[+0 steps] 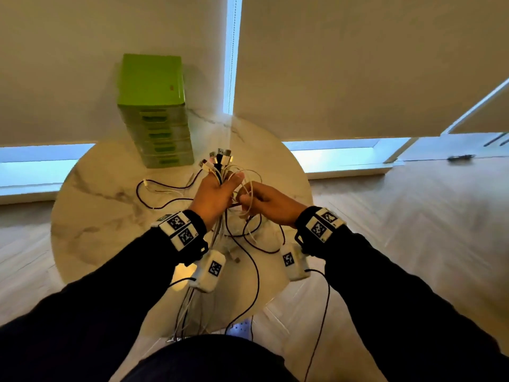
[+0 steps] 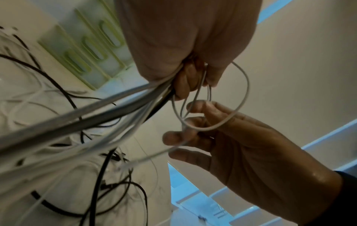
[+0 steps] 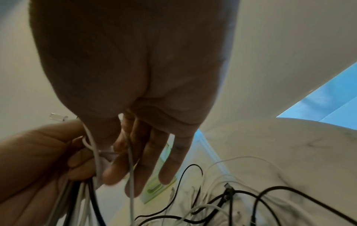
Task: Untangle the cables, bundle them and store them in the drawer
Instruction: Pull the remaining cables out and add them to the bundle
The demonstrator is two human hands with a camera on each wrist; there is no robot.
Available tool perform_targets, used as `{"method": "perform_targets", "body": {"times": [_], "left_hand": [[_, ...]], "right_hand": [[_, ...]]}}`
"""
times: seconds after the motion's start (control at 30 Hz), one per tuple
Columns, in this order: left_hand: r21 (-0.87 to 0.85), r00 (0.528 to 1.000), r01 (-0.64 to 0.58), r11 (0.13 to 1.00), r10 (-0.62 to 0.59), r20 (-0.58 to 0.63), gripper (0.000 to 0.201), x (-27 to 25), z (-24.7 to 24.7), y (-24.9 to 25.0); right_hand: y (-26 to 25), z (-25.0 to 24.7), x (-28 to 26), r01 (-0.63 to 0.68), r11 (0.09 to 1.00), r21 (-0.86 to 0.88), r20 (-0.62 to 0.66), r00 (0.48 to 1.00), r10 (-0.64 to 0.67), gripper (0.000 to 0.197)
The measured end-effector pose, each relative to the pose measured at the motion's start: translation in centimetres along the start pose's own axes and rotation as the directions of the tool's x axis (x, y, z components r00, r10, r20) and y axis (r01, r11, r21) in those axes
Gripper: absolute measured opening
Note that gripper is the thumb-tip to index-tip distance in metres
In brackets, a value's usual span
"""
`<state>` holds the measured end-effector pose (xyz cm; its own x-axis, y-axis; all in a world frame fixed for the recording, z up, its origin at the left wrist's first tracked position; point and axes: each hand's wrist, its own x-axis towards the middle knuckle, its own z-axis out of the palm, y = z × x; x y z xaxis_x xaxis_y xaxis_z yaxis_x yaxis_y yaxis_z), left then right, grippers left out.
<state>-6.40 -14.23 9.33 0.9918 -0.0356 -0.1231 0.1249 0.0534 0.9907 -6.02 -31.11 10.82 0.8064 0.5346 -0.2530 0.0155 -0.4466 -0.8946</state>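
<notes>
- Gripped cables (image 1: 220, 172) upright in left hand (image 1: 213, 198), above table (image 1: 91, 216), plugs topmost.
- Pinched white loop (image 2: 239, 97) with right hand (image 1: 264, 202).
- Best drawn free slowly, without yanking the knot tighter.

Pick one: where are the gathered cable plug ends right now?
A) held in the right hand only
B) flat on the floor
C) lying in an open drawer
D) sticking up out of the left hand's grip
D: in the head view the plug ends fan up above the left hand, which grips the cable bundle; the green drawer unit looks closed.
</notes>
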Motion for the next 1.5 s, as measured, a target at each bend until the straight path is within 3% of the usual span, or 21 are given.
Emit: {"method": "perform_targets", "body": {"times": [0.1, 0.2, 0.33, 0.47, 0.53, 0.6, 0.63, 0.73, 0.77, 0.83, 0.9, 0.97, 1.1, 1.17, 1.27, 1.33, 1.4, 1.43, 1.47, 1.5], "left_hand": [[0.027, 0.998, 0.018, 0.999, -0.020, 0.066, 0.021, -0.3, 2.9, 0.4], [0.044, 0.996, 0.009, 0.999, -0.012, 0.086, 0.035, -0.5, 5.5, 1.1], [0.052, 0.990, 0.004, 0.999, -0.011, 0.141, 0.033, -0.8, 8.2, 2.2], [0.033, 0.974, 0.018, 0.999, -0.025, 0.224, 0.033, -1.2, 9.9, 1.7], [0.005, 0.964, 0.039, 0.999, -0.039, 0.265, 0.035, -1.4, 10.7, 1.2], [0.031, 0.963, 0.041, 0.999, -0.048, 0.267, 0.037, -1.6, 11.5, 0.8], [0.048, 0.960, 0.038, 0.998, -0.050, 0.276, 0.037, -1.8, 12.1, 0.5], [0.081, 0.950, 0.042, 0.996, -0.065, 0.306, 0.035, -2.5, 13.9, -0.4], [0.080, 0.946, 0.046, 0.996, -0.069, 0.317, 0.035, -2.7, 14.4, -0.6], [0.070, 0.940, 0.065, 0.995, -0.085, 0.332, 0.047, -3.1, 15.4, -1.0], [0.067, 0.940, 0.082, 0.994, -0.099, 0.328, 0.050, -3.2, 16.0, -1.3], [0.072, 0.941, 0.079, 0.994, -0.099, 0.324, 0.037, -3.0, 16.3, -1.3], [0.044, 0.945, 0.084, 0.996, -0.093, 0.314, 0.035, -2.1, 16.1, -0.8], [0.008, 0.948, 0.111, 0.994, -0.109, 0.299, 0.034, -1.6, 16.0, -0.4], [-0.127, 0.949, 0.185, 0.974, -0.144, 0.280, 0.032, -1.0, 16.0, 0.1], [-0.202, 0.949, 0.227, 0.953, -0.171, 0.263, 0.029, -0.6, 16.0, 0.2], [-0.204, 0.950, 0.228, 0.952, -0.171, 0.262, 0.028, -0.5, 16.1, 0.3], [-0.193, 0.947, 0.221, 0.956, -0.163, 0.275, 0.027, -0.5, 16.1, 0.3], [-0.181, 0.943, 0.212, 0.960, -0.152, 0.296, 0.025, -0.5, 16.1, 0.3], [-0.167, 0.935, 0.203, 0.965, -0.140, 0.324, 0.023, -0.6, 16.1, 0.3]], "right_hand": [[0.4, -1.7, -2.9, 0.028, 0.995, -0.098, -0.198, 0.979, -0.047, 0.022], [2.1, -4.6, -6.0, -0.132, 0.959, -0.249, -0.362, 0.931, 0.034, 0.026], [7.5, -7.3, -11.0, -0.439, 0.805, -0.400, -0.342, 0.886, 0.313, 0.028], [13.9, -7.3, -15.5, -0.632, 0.619, -0.466, -0.322, 0.773, 0.547, 0.029], [15.7, -7.0, -17.1, -0.702, 0.549, -0.453, -0.360, 0.707, 0.609, 0.031], [16.8, -6.6, -17.6, -0.735, 0.548, -0.400, -0.405, 0.678, 0.613, 0.047], [16.9, -6.3, -17.7, -0.723, 0.588, -0.364, -0.423, 0.690, 0.587, 0.062], [14.8, -5.4, -16.7, -0.502, 0.756, -0.420, -0.453, 0.838, 0.304, 0.086], [13.7, -5.0, -16.2, -0.418, 0.787, -0.454, -0.474, 0.861, 0.184, 0.088], [11.8, -4.5, -15.1, -0.305, 0.854, -0.422, -0.525, 0.850, 0.044, 0.084], [10.7, -4.2, -14.7, -0.247, 0.934, -0.256, -0.514, 0.854, 0.085, 0.070], [10.3, -4.3, -15.2, -0.257, 0.959, -0.117, -0.444, 0.878, 0.181, 0.051], [10.7, -6.0, -17.4, -0.291, 0.942, -0.169, -0.436, 0.879, 0.193, 0.026], [10.8, -7.3, -18.8, -0.355, 0.908, -0.221, -0.424, 0.874, 0.238, 0.020], [12.7, -9.6, -20.8, -0.506, 0.777, -0.374, -0.373, 0.849, 0.374, 0.030], [15.1, -10.5, -22.1, -0.635, 0.584, -0.505, -0.334, 0.768, 0.547, 0.034], [17.2, -10.7, -22.8, -0.717, 0.364, -0.594, -0.334, 0.632, 0.700, 0.036], [17.8, -10.7, -22.7, -0.743, 0.331, -0.581, -0.340, 0.592, 0.731, 0.037], [17.9, -10.7, -22.3, -0.757, 0.372, -0.537, -0.334, 0.596, 0.730, 0.038], [17.5, -10.6, -21.5, -0.755, 0.465, -0.463, -0.337, 0.635, 0.695, 0.040]]}}
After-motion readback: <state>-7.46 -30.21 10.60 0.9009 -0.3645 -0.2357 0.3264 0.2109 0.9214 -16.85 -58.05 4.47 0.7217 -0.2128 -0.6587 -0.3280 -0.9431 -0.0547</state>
